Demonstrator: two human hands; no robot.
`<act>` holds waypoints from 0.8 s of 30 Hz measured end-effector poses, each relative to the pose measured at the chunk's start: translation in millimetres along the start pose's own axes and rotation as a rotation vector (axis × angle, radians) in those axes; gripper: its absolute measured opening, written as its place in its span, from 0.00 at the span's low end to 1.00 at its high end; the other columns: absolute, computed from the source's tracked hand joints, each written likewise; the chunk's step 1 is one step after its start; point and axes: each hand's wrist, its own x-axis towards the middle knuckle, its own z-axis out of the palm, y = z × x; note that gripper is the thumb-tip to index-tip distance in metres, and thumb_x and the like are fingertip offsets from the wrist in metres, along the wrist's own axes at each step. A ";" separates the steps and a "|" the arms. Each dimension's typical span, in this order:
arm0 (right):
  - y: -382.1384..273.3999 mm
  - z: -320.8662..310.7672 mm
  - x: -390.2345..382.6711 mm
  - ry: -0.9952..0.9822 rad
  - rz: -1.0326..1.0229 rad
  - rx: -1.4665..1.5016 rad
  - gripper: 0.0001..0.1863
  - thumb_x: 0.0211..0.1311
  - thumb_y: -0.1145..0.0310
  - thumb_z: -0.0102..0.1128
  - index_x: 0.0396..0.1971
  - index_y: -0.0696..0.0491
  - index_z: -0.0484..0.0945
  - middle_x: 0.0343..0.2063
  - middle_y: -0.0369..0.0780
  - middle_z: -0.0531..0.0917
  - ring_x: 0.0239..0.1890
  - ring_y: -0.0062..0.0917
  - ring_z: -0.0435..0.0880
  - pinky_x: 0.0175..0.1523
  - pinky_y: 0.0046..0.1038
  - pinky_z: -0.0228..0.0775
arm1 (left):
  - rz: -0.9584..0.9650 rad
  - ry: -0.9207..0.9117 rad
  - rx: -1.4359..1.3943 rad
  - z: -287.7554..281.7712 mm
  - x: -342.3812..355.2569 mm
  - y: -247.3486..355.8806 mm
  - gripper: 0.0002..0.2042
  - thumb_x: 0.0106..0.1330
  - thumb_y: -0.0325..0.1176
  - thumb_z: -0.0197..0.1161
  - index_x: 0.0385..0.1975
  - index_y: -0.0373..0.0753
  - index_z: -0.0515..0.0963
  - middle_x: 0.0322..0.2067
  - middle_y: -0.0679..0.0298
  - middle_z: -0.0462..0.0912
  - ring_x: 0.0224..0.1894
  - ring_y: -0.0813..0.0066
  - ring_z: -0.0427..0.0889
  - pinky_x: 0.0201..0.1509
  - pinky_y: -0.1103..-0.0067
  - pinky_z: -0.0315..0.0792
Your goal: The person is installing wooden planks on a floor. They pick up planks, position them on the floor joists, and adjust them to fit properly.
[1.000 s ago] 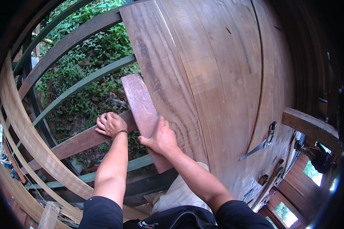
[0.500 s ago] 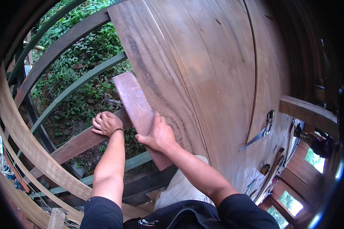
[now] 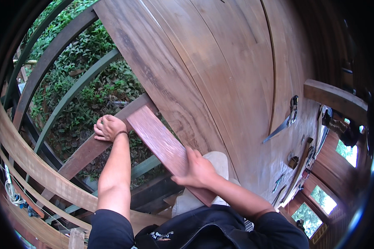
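Observation:
A short reddish-brown wooden board (image 3: 158,139) slants in front of me, its far end over the brown joist (image 3: 81,153). My right hand (image 3: 198,170) is closed around its near part, thumb on one edge and fingers on the other. My left hand (image 3: 109,128) rests on the joist beside the board's far end, with its fingers curled over the joist. Just right of the board begins the floor of wide wooden planks (image 3: 170,95), its first plank showing dark grain.
Open framing with curved-looking green joists (image 3: 77,89) lies at left, over leafy ground (image 3: 87,79). A handsaw (image 3: 284,122) lies on the planks at right, near a thick wooden beam (image 3: 334,95). White cord (image 3: 13,194) hangs at the far left.
My right hand has drawn the board back toward me and to the right, and its far end has dropped nearer my left hand. My left hand stays on the joist. The view has shifted slightly.

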 end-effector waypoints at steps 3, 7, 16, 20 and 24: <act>9.2 -1.1 -34.7 -0.183 0.011 -0.065 0.62 0.37 0.41 0.75 0.67 0.67 0.56 0.51 0.57 0.75 0.46 0.50 0.83 0.49 0.42 0.80 | 0.000 -0.011 -0.009 -0.8 2.1 -3.0 0.20 0.72 0.47 0.43 0.44 0.50 0.84 0.60 0.72 0.75 0.71 0.65 0.58 0.75 0.47 0.41; 2.0 25.2 -21.2 -0.302 -0.047 -0.092 0.59 0.40 0.40 0.76 0.63 0.68 0.59 0.48 0.58 0.77 0.46 0.49 0.84 0.48 0.43 0.80 | -0.019 0.018 0.026 3.6 5.5 -1.5 0.19 0.71 0.47 0.44 0.45 0.53 0.84 0.60 0.73 0.75 0.71 0.66 0.58 0.75 0.48 0.41; 45.6 51.5 14.2 -0.548 -0.069 0.384 0.54 0.45 0.49 0.78 0.66 0.64 0.60 0.57 0.58 0.76 0.61 0.46 0.76 0.66 0.37 0.66 | -0.006 -0.017 0.003 1.1 3.5 -0.3 0.21 0.72 0.47 0.41 0.45 0.52 0.85 0.60 0.73 0.75 0.71 0.66 0.58 0.75 0.46 0.41; 23.9 61.3 24.1 -0.582 -0.084 0.247 0.47 0.45 0.49 0.76 0.60 0.65 0.69 0.53 0.57 0.79 0.58 0.47 0.78 0.62 0.37 0.69 | -0.016 0.005 0.010 4.6 3.7 -1.2 0.20 0.71 0.46 0.42 0.44 0.53 0.85 0.59 0.74 0.75 0.70 0.67 0.58 0.75 0.47 0.41; 21.6 72.0 31.8 -0.703 -0.105 0.227 0.42 0.48 0.46 0.74 0.54 0.65 0.75 0.51 0.57 0.81 0.57 0.47 0.79 0.61 0.37 0.70 | -0.006 0.009 0.018 7.0 0.9 1.6 0.19 0.70 0.46 0.43 0.44 0.53 0.84 0.59 0.75 0.75 0.70 0.68 0.59 0.75 0.47 0.41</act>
